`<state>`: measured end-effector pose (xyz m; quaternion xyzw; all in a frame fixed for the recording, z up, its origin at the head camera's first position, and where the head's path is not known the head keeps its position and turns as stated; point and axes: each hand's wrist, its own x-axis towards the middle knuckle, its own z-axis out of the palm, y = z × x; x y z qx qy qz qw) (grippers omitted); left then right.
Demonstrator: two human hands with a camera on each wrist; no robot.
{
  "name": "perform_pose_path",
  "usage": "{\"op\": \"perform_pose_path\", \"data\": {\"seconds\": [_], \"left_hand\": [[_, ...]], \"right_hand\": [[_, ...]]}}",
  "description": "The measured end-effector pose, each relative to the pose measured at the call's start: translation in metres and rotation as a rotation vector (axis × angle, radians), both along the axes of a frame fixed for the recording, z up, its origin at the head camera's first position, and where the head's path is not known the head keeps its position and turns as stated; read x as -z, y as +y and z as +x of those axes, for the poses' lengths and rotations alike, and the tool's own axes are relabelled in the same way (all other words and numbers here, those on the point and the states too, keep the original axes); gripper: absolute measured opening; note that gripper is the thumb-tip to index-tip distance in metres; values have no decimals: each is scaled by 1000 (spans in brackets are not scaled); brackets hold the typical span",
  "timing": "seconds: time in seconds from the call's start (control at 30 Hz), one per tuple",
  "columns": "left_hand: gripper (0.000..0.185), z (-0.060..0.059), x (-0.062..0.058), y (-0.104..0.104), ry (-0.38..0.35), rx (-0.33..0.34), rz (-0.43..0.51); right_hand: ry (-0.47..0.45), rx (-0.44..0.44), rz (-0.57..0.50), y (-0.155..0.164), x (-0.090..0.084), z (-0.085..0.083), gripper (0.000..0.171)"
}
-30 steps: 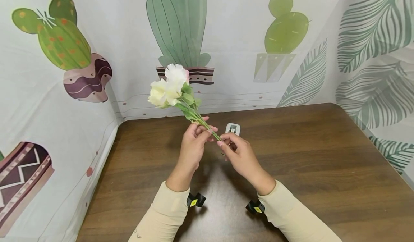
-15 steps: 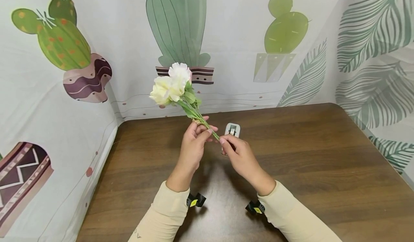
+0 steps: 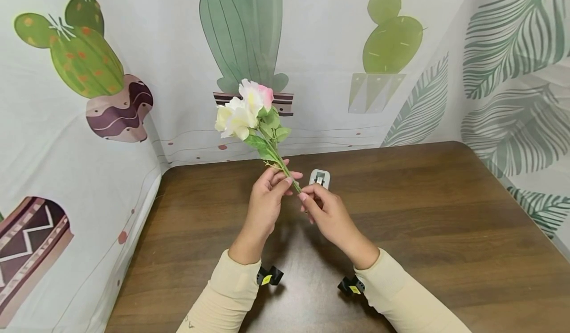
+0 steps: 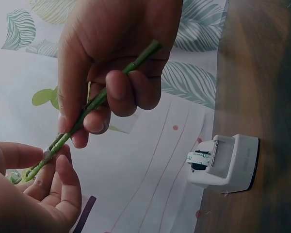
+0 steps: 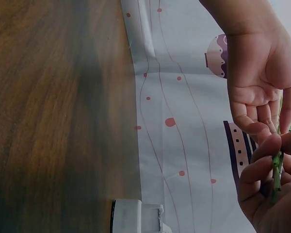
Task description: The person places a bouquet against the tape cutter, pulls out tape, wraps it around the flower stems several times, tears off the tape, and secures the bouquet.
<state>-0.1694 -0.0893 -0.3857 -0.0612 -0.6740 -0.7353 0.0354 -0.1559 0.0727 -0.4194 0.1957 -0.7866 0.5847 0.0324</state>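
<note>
White and cream flowers (image 3: pixel 240 118), one with a pink blossom (image 3: pixel 266 95), lean up and to the left in the head view. Green leaves (image 3: pixel 269 125) sit below the blooms. My left hand (image 3: pixel 266 199) pinches the bundled stems (image 4: pixel 63 138) between thumb and fingers, below the leaves. Closer to the cut ends, my right hand (image 3: pixel 331 216) pinches the same stems with thumb and fingers curled round them. In the left wrist view the thick stem end pokes out past the right hand's fingers. The stems are held above the table.
A white tape dispenser (image 4: pixel 233 165) with a roll of printed tape stands on the brown wooden table (image 3: pixel 423 224), just beyond my right hand. A white cloth backdrop (image 3: pixel 320 51) printed with cacti and leaves rises behind the table's back edge.
The blossoms have turned and swung to the right and slightly up, and the pink bloom shows more. My right fingers have shifted a little on the stems; the left hand has stayed nearly in place.
</note>
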Motion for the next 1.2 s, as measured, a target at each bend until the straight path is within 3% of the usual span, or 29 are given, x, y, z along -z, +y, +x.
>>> {"op": "perform_pose_path", "data": {"seconds": [0.73,0.93,1.2], "left_hand": [[18,1,3,1,-15,-31,58],[22,0,3,0,-5,-36,55],[33,-1,2,-2,20,21,59]], "right_hand": [[-12,18,-26,-2,2,1,13],[-32,37,1,-4,0,3,10],[0,71,54,-7,-12,8,6]]}}
